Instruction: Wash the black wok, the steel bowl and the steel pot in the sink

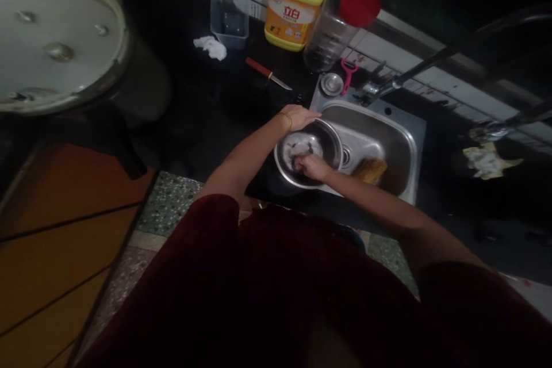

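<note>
The metal bowl (325, 139) overlaps the left end of the sink (397, 141). The left hand (301, 117) lies along the bowl's rim; the right hand (314, 167) bunches its fingers inside; what either grips is unclear.

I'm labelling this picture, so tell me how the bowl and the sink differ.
Shape: the bowl is round, while the sink is a rectangle with rounded corners. Size: the bowl looks smaller than the sink. Contents: the right hand is inside the bowl, whereas a brown item lies in the sink. Both are silver-coloured and shiny.
</note>
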{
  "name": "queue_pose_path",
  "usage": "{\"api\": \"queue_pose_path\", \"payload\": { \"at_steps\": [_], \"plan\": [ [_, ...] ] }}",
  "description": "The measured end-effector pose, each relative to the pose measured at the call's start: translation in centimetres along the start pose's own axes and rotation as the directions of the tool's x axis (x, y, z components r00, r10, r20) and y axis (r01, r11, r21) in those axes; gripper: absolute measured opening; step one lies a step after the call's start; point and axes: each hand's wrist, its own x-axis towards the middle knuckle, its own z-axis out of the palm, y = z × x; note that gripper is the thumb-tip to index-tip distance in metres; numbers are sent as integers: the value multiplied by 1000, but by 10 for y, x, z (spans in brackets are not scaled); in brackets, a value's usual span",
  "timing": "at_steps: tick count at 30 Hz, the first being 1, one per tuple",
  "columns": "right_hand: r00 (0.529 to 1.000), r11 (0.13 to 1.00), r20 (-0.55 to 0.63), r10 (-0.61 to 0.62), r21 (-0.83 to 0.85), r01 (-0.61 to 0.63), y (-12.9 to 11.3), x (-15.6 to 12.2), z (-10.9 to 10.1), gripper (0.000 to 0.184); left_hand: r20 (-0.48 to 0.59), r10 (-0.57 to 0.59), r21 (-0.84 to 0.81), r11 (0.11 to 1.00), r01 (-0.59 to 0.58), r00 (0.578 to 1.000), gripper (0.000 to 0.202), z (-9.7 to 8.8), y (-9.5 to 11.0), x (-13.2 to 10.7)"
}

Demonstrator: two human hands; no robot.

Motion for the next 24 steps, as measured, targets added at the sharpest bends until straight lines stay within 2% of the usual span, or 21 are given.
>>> {"api": "queue_pose_path", "payload": {
  "at_steps": [2, 3, 4, 6, 8, 9, 10, 11, 12, 13, 15, 17, 19, 21, 24],
  "plan": [
    [977, 984, -137, 165, -40, -172, -3, 16, -1, 20, -47, -133, -46, 990, 131, 990, 44, 1, 1, -15],
    [957, 971, -186, 223, -39, -234, -4, 25, -2, 22, -85, -240, -83, 969, 233, 967, 45, 6, 4, -29],
    [936, 958, -220, 274, -24, -286, -5, 33, -4, 23, -120, -360, -127, 930, 345, 925, 47, 13, 9, -46],
    [888, 927, -274, 369, 35, -374, -8, 49, -9, 26, -138, -567, -219, 817, 533, 812, 50, 33, 23, -80],
    [828, 885, -316, 462, 105, -454, -14, 64, -14, 28, -143, -684, -319, 716, 621, 716, 54, 55, 35, -104],
    [815, 876, -326, 479, 130, -464, -19, 70, -17, 29, -159, -726, -362, 673, 645, 669, 54, 64, 39, -110],
    [830, 889, -320, 457, 138, -437, -23, 73, -19, 30, -179, -758, -396, 640, 659, 628, 53, 70, 41, -112],
    [876, 923, -291, 385, 122, -365, -28, 73, -20, 30, -201, -777, -415, 620, 666, 597, 52, 72, 39, -111],
    [933, 961, -234, 275, 96, -260, -31, 70, -21, 31, -220, -782, -417, 616, 669, 583, 50, 71, 36, -108],
    [976, 987, -157, 152, 73, -142, -33, 64, -20, 30, -234, -772, -401, 630, 665, 591, 49, 67, 30, -103],
    [999, 997, 9, -53, 61, 53, -29, 42, -16, 25, -239, -712, -330, 699, 634, 660, 46, 55, 17, -93],
    [975, 983, 139, -175, 74, 166, -20, 17, -11, 20, -221, -623, -248, 780, 574, 751, 44, 45, 6, -85],
    [938, 963, 217, -270, 73, 260, -13, 4, -7, 21, -201, -553, -195, 832, 520, 809, 44, 40, 1, -79],
    [935, 955, 200, -294, 32, 294, -13, 11, -6, 23, -187, -521, -169, 852, 495, 833, 43, 39, 0, -74],
    [993, 992, -4, -117, -55, 116, -21, 46, -9, 30, -167, -514, -148, 857, 494, 841, 44, 40, 1, -70]
  ]
}}
